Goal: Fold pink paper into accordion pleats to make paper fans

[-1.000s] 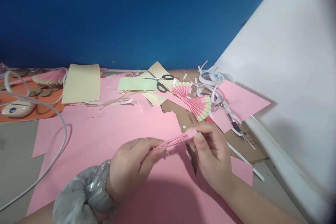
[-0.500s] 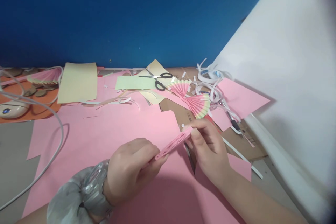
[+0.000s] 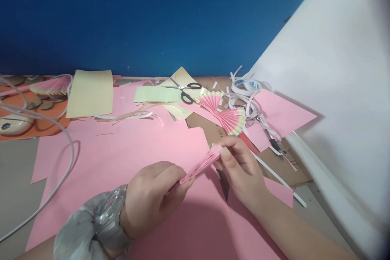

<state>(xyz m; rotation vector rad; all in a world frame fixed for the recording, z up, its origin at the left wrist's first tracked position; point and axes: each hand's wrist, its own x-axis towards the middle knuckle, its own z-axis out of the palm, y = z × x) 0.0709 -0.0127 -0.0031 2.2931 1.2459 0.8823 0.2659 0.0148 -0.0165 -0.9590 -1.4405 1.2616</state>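
Note:
A narrow stack of pleated pink paper [image 3: 201,165] is held on a slant above the pink sheets [image 3: 146,142]. My left hand [image 3: 157,195] pinches its lower left end, the fingers closed round it. At the upper right end, my right hand [image 3: 242,170] grips it between thumb and fingers. The folded layers show along the near edge. Just beyond my right hand lies a fan-folded pink paper bow [image 3: 230,121] with yellow-green edges. Open scissors [image 3: 187,91] with black handles rest behind it on a pale green strip [image 3: 155,94].
A cream paper sheet [image 3: 89,93] stands at the back left, near a computer mouse [image 3: 15,125] and a white cable [image 3: 71,158]. White tape rolls [image 3: 245,87], a craft knife [image 3: 271,138] and a pink sheet [image 3: 283,111] lie at right on cardboard. A blue wall [image 3: 152,20] bounds the back.
Both hands keep their grip on the pleated paper, whose layers look slightly more spread. The view has shifted a little; nothing else has visibly moved.

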